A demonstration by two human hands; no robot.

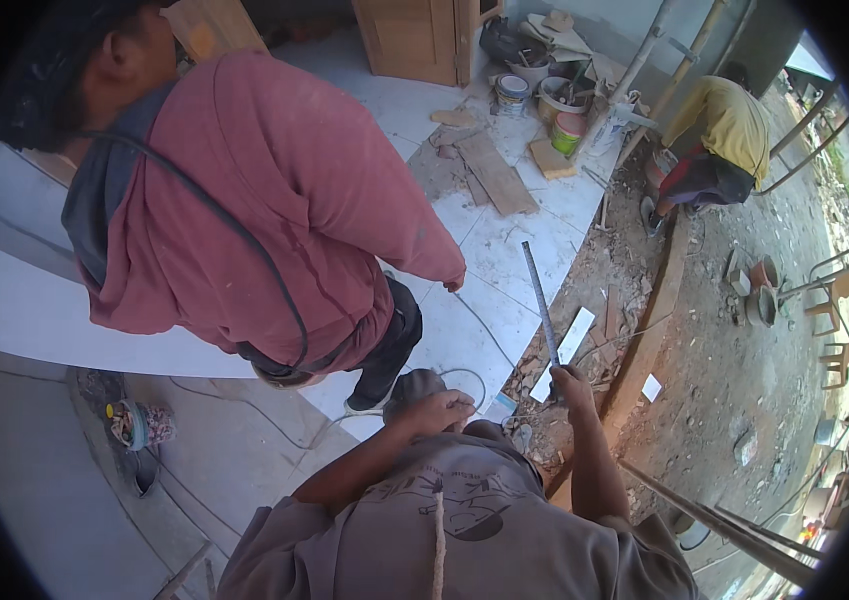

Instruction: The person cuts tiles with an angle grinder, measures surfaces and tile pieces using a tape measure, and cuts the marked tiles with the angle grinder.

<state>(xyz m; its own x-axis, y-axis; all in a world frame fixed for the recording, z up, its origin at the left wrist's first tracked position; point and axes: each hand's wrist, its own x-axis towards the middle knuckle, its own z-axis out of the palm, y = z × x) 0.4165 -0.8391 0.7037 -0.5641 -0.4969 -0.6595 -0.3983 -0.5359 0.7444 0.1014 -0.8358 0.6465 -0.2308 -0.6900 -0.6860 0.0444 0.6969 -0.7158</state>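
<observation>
My right hand (572, 388) grips the lower end of a long, thin grey metal bar (541, 300), which points up and away over the edge of the white tiled floor. Small marks seem to run along the bar, but I cannot read what it is for certain. My left hand (444, 411) is in front of my body, near my bent knee (414, 388), with its fingers curled together. Whatever those fingers hold, if anything, is hidden. A thin cable (484, 325) loops over the tiles just beyond my left hand.
A person in a red hooded top (234, 190) stands close at the left, holding the cable. Buckets (556, 100), boards (496, 172) and a scaffold pole (634, 80) crowd the back. Rubble and a white strip (564, 352) border the tiles. Another person in yellow (734, 125) bends far right.
</observation>
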